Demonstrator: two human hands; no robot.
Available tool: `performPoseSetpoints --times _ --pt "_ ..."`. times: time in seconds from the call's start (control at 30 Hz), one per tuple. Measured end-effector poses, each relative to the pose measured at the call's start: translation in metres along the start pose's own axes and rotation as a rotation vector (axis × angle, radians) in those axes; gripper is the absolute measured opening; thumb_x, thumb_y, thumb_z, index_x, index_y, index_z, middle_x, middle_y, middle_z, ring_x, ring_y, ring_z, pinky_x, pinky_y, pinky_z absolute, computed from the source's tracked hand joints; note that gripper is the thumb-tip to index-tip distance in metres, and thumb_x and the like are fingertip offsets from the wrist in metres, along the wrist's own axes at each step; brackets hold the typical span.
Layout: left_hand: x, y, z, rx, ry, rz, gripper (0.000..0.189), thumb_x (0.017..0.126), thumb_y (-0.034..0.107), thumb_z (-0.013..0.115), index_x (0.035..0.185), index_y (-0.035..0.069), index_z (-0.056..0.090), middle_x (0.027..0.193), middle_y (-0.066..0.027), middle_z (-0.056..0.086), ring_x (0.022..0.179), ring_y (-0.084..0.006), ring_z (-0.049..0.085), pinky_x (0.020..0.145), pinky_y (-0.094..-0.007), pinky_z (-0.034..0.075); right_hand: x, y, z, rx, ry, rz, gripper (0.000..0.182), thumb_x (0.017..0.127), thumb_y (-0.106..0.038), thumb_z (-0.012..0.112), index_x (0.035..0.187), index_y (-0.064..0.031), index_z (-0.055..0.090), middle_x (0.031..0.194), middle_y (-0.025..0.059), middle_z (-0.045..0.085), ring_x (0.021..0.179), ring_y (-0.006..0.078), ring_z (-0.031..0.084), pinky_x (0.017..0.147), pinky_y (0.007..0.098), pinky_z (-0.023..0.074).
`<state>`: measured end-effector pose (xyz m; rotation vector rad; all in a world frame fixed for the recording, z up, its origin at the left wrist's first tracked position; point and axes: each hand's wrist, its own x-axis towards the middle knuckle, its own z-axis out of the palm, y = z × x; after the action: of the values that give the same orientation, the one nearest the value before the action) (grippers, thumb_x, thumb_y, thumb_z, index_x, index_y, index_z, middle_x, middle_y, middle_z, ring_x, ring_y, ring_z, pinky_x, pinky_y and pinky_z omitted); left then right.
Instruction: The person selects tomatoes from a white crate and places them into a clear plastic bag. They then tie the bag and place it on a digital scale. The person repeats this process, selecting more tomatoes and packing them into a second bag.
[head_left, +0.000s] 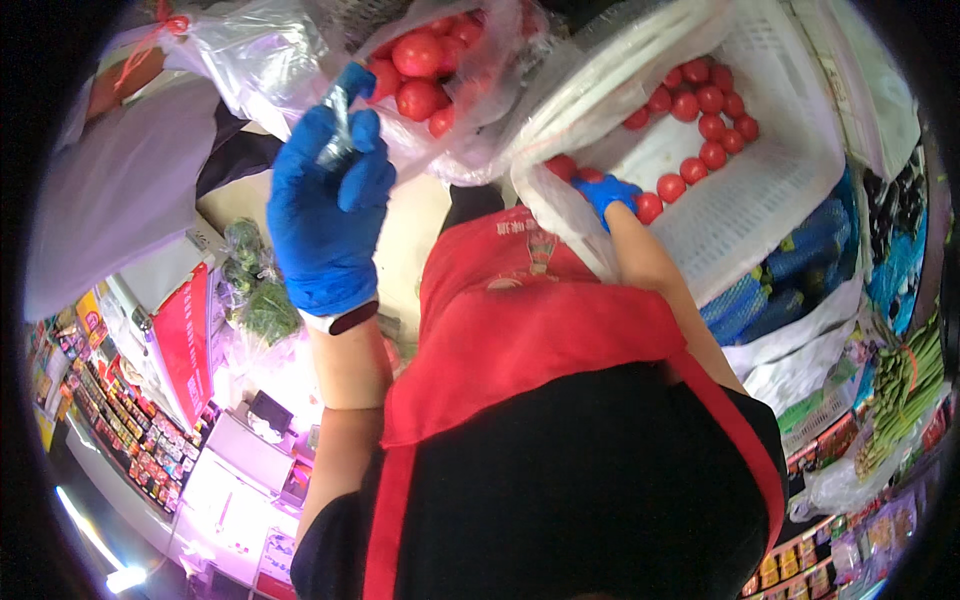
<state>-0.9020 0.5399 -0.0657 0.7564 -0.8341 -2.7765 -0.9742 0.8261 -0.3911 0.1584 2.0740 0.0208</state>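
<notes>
Raised at the left, my left hand (326, 202) wears a blue glove and has a strip of clear plastic (339, 131) between its curled fingers. Whether that strip joins the bag behind is unclear. Just beyond it, a clear plastic bag (480, 154) stands open with large tomatoes (417, 55) inside. My right hand (609, 196), also in a blue glove, reaches into a white lined crate (787, 172) at the right. It touches tomatoes by the near left wall; its fingertips are partly hidden. More tomatoes (712, 154) lie along the crate's sides, around its bare white bottom.
Bagged green vegetables (271, 309) lie at the left, near a red sign (184, 349). Blue mesh bags of dark produce (739, 307) are below the crate. Bundled green stalks (904, 397) sit at the far right. Packaged goods (142, 435) fill shelves at lower left.
</notes>
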Motion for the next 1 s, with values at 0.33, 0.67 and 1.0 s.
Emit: performPoseSetpoints --times 0.33,0.67,1.0 --pt "-0.003 0.001 0.002 0.015 0.032 0.004 0.048 0.088 0.02 0.044 0.128 -0.005 0.033 0.083 -0.0069 0.057 0.048 -0.0066 0.032 0.048 -0.0191 0.027 0.005 0.075 -0.015 1.276 -0.398 -0.183 0.074 0.07 -0.057 0.059 0.123 -0.0072 0.043 0.117 0.011 0.045 0.103 0.0284 0.047 0.087 0.0454 0.0409" --pt "-0.005 0.012 -0.01 0.012 0.033 -0.074 0.048 0.088 0.022 0.046 0.128 -0.002 0.036 0.086 -0.0096 0.058 0.048 -0.0087 0.036 0.05 -0.0195 0.031 -0.135 0.02 -0.157 0.482 0.319 -1.064 0.057 0.077 -0.026 0.064 0.123 -0.0041 0.039 0.116 0.0091 0.05 0.11 0.0234 0.047 0.094 0.0355 0.0395" --pt "-0.007 0.031 -0.009 0.128 0.018 0.013 0.042 0.087 0.023 0.047 0.122 0.0 0.044 0.077 -0.0066 0.054 0.049 -0.0061 0.033 0.046 -0.0158 0.026 -0.114 -0.235 -0.157 0.618 -0.525 -1.207 0.036 0.082 -0.025 0.059 0.113 -0.008 0.055 0.099 0.012 0.06 0.091 0.0227 0.057 0.081 0.0324 0.0459"
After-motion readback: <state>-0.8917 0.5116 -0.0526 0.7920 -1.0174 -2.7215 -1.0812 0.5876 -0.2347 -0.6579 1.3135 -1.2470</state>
